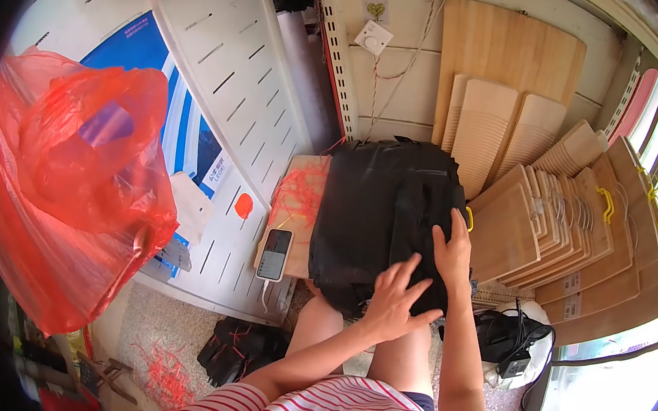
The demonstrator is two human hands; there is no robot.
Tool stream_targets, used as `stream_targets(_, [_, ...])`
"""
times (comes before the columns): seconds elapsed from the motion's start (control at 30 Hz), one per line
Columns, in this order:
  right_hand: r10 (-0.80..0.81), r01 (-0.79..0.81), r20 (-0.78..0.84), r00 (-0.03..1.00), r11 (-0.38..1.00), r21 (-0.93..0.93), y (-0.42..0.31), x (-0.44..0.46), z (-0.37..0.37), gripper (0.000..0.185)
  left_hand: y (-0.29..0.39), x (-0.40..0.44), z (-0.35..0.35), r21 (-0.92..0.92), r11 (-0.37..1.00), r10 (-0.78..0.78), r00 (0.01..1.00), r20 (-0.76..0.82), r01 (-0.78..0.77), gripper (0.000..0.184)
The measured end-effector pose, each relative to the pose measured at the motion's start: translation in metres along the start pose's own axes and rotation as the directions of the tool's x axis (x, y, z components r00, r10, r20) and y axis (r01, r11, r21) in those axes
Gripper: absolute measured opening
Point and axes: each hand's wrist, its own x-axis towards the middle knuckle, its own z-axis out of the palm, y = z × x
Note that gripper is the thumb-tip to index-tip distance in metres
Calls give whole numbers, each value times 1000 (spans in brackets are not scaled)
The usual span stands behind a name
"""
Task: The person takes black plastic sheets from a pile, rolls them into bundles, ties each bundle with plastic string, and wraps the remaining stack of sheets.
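Observation:
A large black plastic-wrapped bundle (376,210) lies in front of my knees. My left hand (397,301) is spread over its near edge, fingers apart, and holds nothing. At the bundle's right side, my right hand (452,253) rests with fingers extended against the black plastic. Beside the bundle on the left is a brown board (296,202) with red plastic strands (303,191) on it. A phone (273,254) with a white cable plugged in stands at that board's near left corner.
A red plastic bag (77,189) hangs at the left by a white slotted panel (233,93). Wooden boards (502,222) and washboards (483,125) lean at the right. Black plastic (240,351) and red strands (164,372) lie on the floor; a black cabled device (514,364) sits at the lower right.

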Motion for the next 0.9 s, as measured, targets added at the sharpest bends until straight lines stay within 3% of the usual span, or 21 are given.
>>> stream_targets(0.03, [-197,194,-31,980,978,-78,-8,0,1,51,-3,-1,4,-1,1000,0,1000,1,0,68])
stream_targets(0.1, [-246,246,66,967,969,18,-3,-2,12,49,-15,-8,21,-30,998,-49,996,76,51,67])
stream_targets(0.13, [-237,247,140,961,967,-56,22,-5,25,49,-20,-14,31,13,1000,-15,981,194,12,67])
stream_targets(0.17, [-222,253,212,952,959,-128,41,-9,34,49,-18,-17,30,14,1000,-18,981,192,15,67])
stream_targets(0.27, [-223,239,145,964,965,-105,41,-4,33,46,-17,-18,24,107,991,61,978,200,-84,70])
stream_targets(0.33, [-197,201,64,978,978,-60,30,-1,22,43,-15,-19,15,-110,994,38,991,132,-23,74])
stream_targets(0.37, [-197,201,63,978,978,-61,19,0,14,43,-17,-20,13,-111,993,39,991,132,-24,74])
stream_targets(0.43, [-217,217,8,976,972,-90,-10,-2,0,42,-23,-26,13,-457,877,-73,982,175,147,74])
stream_targets(0.47, [-253,253,15,967,965,-63,-22,-3,-4,40,-25,-27,17,-535,832,-127,989,70,145,62])
stream_targets(0.5, [-249,249,14,969,966,-63,-29,-7,-3,40,-29,-32,23,-535,832,-127,989,75,147,62])
stream_targets(0.57, [-283,285,69,957,958,-22,-40,-13,1,40,-33,-42,36,-576,734,-516,847,-128,360,45])
stream_targets(0.63, [-248,250,73,966,968,-11,-38,-19,7,41,-35,-42,33,-395,776,-599,771,-216,492,27])
stream_targets(0.7, [15,-21,38,999,982,186,-32,-21,15,42,-38,-43,35,-551,548,-730,682,52,629,27])
stream_targets(0.73, [39,-46,35,999,980,193,-33,-21,13,45,-37,-43,36,-548,549,-733,679,47,631,27])
stream_targets(0.8, [66,-70,25,998,948,312,-14,-20,32,47,-33,-41,40,-790,1,-750,523,404,613,29])
stream_targets(0.83, [96,-91,9,995,903,419,0,-21,43,48,-34,-44,41,-785,0,-750,519,409,620,29])
stream_targets(0.87, [162,-185,95,982,922,339,16,-24,51,53,-36,-45,44,-800,-15,-734,537,416,600,23])
stream_targets(0.9, [212,-243,119,970,871,427,17,-25,60,55,-34,-40,42,-816,-30,-714,559,422,577,18])
